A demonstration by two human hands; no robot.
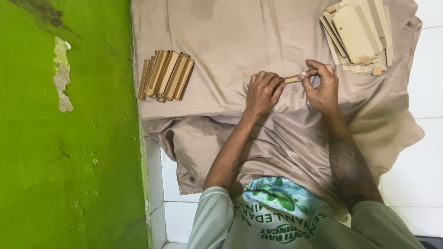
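Wooden strip (291, 79) pinched between left hand (263, 92), right hand (323, 87).

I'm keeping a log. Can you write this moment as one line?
left hand: grips folded card strip | right hand: pinches its end | on cloth

Pretty bright, even daylight all over, no real glare. Soft shadows sit under the arms and in the cloth (221, 41) folds. Focus is decent, with slight softness toward the edges.
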